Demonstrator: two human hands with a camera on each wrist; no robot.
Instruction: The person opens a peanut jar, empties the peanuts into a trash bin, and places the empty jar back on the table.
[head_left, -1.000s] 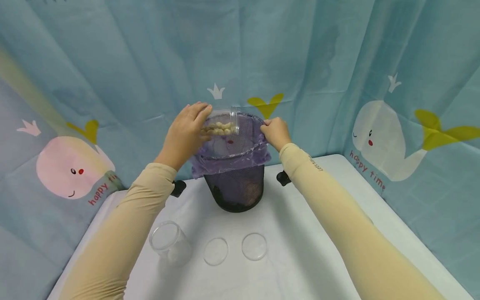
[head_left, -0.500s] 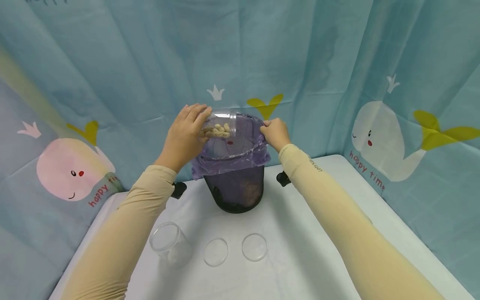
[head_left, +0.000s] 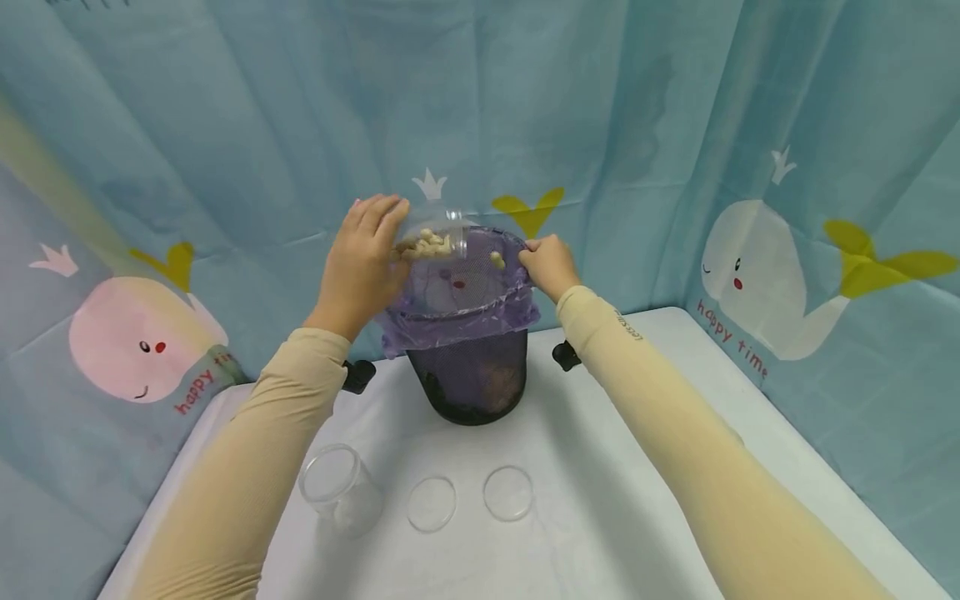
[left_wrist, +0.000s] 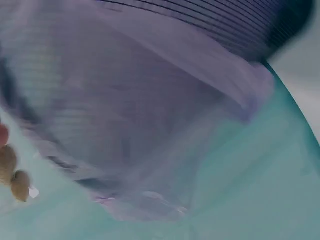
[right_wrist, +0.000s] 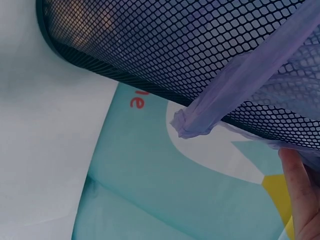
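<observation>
My left hand [head_left: 358, 265] grips a clear plastic jar [head_left: 457, 229] tipped on its side over a black mesh bin [head_left: 471, 383]. Several peanuts [head_left: 430, 245] lie inside the jar towards its mouth, and a loose peanut [head_left: 498, 260] is in the air just past it. A purple bag [head_left: 457, 332] lines the bin, its edge folded down over the rim. At the rim's right side my right hand [head_left: 553, 267] pinches the bag and bin edge. One fingertip [right_wrist: 287, 154] shows under the bag in the right wrist view. The left wrist view is blurred, with peanuts [left_wrist: 20, 186] at its left edge.
An upright clear jar [head_left: 341, 492] stands at the front left of the white table [head_left: 600, 500]. Two round clear lids, a left lid [head_left: 432, 504] and a right lid [head_left: 508, 493], lie beside it. A blue printed curtain [head_left: 637, 208] hangs close behind the bin.
The left hand has raised the jar slightly and moved it a little left. The peanuts have shifted, and one has left the mouth. The right hand keeps its hold on the rim.
</observation>
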